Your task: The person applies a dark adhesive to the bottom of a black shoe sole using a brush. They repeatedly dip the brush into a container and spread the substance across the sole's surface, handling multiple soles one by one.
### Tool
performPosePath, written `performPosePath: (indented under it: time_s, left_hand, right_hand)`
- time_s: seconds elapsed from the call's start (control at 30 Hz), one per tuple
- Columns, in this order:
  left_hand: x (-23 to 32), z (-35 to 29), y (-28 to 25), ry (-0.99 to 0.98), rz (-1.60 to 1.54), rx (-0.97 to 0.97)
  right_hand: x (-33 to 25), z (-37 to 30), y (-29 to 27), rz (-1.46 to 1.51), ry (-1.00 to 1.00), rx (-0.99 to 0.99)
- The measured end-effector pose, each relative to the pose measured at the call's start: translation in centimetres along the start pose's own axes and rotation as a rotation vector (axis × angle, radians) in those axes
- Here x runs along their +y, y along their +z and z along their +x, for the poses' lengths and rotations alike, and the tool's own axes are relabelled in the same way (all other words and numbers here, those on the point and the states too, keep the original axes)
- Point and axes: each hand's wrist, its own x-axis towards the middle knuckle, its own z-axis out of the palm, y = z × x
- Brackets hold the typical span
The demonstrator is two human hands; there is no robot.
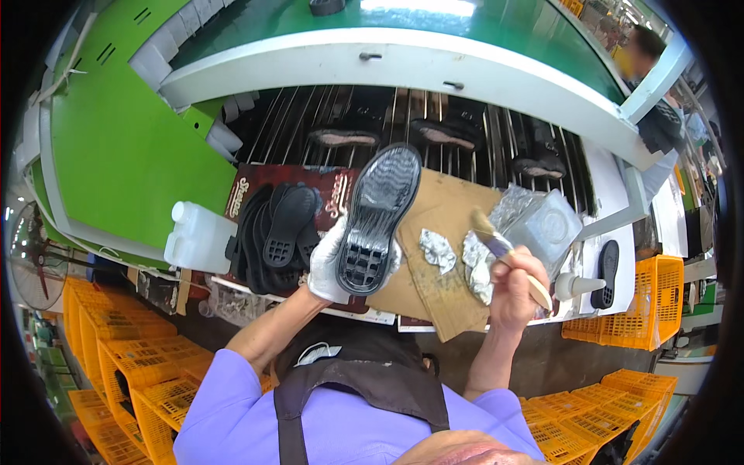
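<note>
A black shoe sole, its inner side up and shiny as if wet, is held over the cardboard by my left hand, which wears a white glove. The gloved fingers wrap round the heel end with its grid of square hollows. My bare right hand grips the pale wooden handle of a flat paintbrush. Its bristles point up and left, apart from the sole. Crumpled, stained white cloths lie between the two hands. Close behind the brush stands a clear plastic container with plastic film around it.
Stacked black soles and a white jug stand at left. To the right are a white nozzle bottle and a lone sole. Behind, a roller conveyor carries black shoes under a white beam. Orange crates surround me.
</note>
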Motion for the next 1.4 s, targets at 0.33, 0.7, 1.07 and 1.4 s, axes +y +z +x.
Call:
performPosePath:
  time_s: [0.33,0.7,1.07,1.4]
  left_hand:
    - [13.6,26.6,20.4,0.077,-0.072,-0.516]
    - [3.0,7.0,4.1,0.582,1.134,-0.205]
    - [3.5,-7.5,-7.1,1.002,2.311,0.305]
    - [8.6,-6.5,-7.0,0.168,2.389,0.786]
  right_hand:
    - [-0.9,-1.2,-0.7,-0.034,0.188,0.248]
    - [0.9,-4.8,-1.0,-0.146,0.351,0.274]
    - [1.9,-4.6,1.7,-0.180,0.437,0.169]
    - [-1.2,-3.2,0.8,-0.643,0.360,0.171]
